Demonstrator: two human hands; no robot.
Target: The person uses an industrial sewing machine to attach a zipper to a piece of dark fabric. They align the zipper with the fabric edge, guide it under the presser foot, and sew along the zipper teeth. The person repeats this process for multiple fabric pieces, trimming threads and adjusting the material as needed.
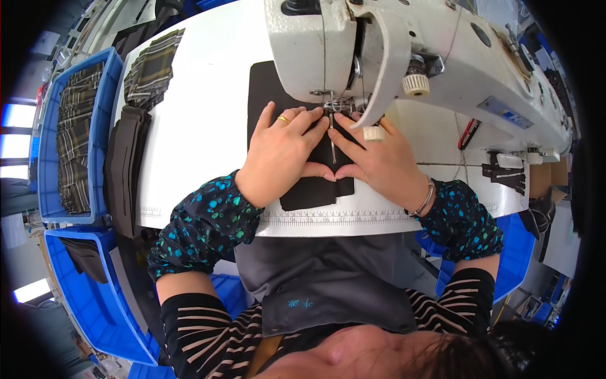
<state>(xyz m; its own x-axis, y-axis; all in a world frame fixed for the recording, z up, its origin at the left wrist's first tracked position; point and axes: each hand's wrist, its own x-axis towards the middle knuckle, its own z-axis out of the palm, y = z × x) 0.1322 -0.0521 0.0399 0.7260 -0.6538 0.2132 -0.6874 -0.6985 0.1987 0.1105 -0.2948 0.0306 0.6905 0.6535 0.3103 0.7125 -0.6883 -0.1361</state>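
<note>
Left grip (278,151): I'm laying it palm-down on the dark cloth (309,192), fingers fanned out, pressing, not pinching.
Right grip (384,159): I'm mirroring that on the cloth's right part, fingers spread, tips sitting just beside the presser foot (336,106).
Thumbs: pointing inward, tips meeting or nearly so; can't tell which.
Cloth: lying on the white desk (202,88), passing under the sewing machine (435,57), near edge stopping just short of the ruler strip (341,218).
Silvery strip (333,144): running lengthwise on the cloth, between my two grips.
Left side: dark folded stack (126,164) sitting beside plaid pieces (151,69); blue bin (45,136) holding more plaid.
Right side: red-and-black tool (468,134) lying near the machine.
</note>
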